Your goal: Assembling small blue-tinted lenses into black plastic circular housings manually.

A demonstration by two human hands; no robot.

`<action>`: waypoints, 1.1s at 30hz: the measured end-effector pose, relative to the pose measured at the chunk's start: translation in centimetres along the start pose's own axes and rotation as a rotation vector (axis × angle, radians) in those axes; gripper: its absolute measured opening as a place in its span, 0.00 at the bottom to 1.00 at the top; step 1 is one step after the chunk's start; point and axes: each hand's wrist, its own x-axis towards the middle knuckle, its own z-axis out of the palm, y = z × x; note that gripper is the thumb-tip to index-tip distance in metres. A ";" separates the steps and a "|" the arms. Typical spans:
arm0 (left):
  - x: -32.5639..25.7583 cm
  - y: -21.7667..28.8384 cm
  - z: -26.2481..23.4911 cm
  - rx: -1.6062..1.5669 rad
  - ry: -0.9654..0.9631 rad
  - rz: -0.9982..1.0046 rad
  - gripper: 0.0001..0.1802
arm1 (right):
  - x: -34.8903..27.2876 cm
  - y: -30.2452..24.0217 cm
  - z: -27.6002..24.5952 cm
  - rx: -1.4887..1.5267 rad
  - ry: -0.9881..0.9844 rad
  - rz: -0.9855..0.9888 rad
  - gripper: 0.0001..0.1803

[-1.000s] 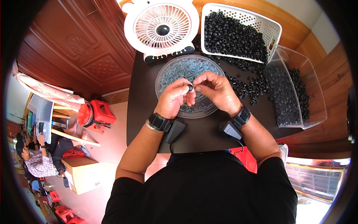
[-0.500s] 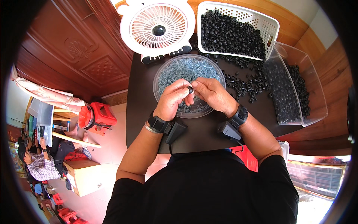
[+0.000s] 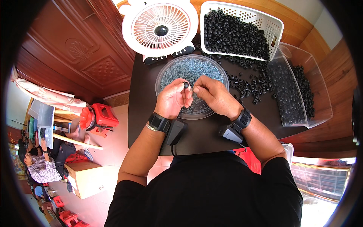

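A small round black plastic cap is pinched between the thumb and fingers of my left hand. Close beside it, my right hand has its thumb and forefinger pressed together; whatever they may hold is too small to make out. Both hands hover over a round clear tub, which is filled with many small bluish clear pieces. Dark bands with black boxes circle both wrists.
Beyond the tub stands a white fan. A white basket of black caps sits at the back right, and a clear bin with more lies at the right. Loose black caps cover the dark table between. Another person sits far left.
My left hand has turned more palm up and drawn slightly away from the right, with the black cap shifting left and up. My right fingers have curled in more.
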 end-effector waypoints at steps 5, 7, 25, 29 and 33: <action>-0.1 0.6 -0.4 0.041 0.025 0.059 0.12 | 0.1 0.6 0.0 0.092 0.016 0.082 0.09; -0.1 0.7 -0.1 0.064 0.032 0.089 0.11 | 0.2 1.1 -0.1 0.140 0.023 0.114 0.09; -0.2 0.3 0.8 0.410 0.035 0.023 0.10 | 0.3 1.6 -0.1 0.166 -0.066 0.192 0.13; -0.1 0.7 0.3 0.281 0.066 0.058 0.09 | 0.4 1.3 -0.5 0.255 -0.016 0.195 0.12; -0.2 0.6 1.1 0.574 0.171 0.110 0.10 | 0.5 -0.3 -1.9 0.472 -0.164 0.340 0.15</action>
